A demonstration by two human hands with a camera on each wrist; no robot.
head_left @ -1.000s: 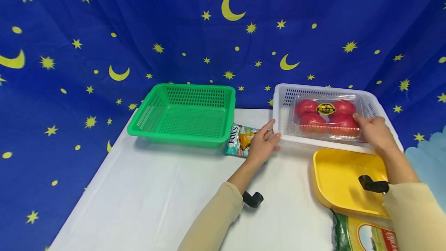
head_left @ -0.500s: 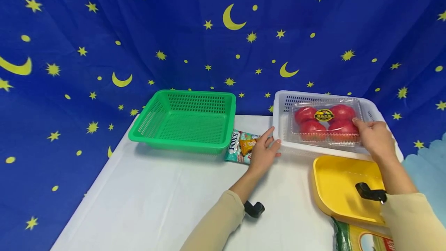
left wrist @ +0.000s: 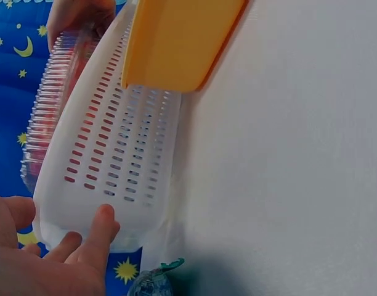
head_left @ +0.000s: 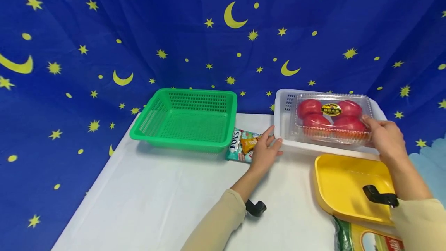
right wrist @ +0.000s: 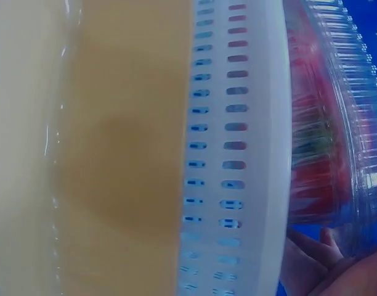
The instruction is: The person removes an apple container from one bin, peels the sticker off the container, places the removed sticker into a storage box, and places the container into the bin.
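My right hand [head_left: 388, 138] grips the right end of a clear plastic box of red apples [head_left: 332, 119], marked with a black and yellow label. The box sits within and partly above the white basket [head_left: 287, 127]; in the left wrist view the box [left wrist: 50, 117] rises past the rim. My left hand [head_left: 265, 150] touches the basket's front left corner, its fingers spread and fairly straight. In the left wrist view those fingers [left wrist: 99, 237] lie against the slotted wall. Under the right wrist stands a yellow tray [head_left: 348, 189]. Whether the box touches the basket floor is hidden.
A green basket [head_left: 195, 127] stands at the left. Between the baskets lies a teal FOX'S candy bag [head_left: 235, 148] with a small orange packet [head_left: 248, 144] on it. A green and yellow food bag [head_left: 366, 237] lies at the front right. A starry blue cloth [head_left: 195, 30] hangs behind.
The apple box has shifted slightly right and up within the white basket, carried by my right hand. My left hand stays at the basket corner. The head view tilted a little.
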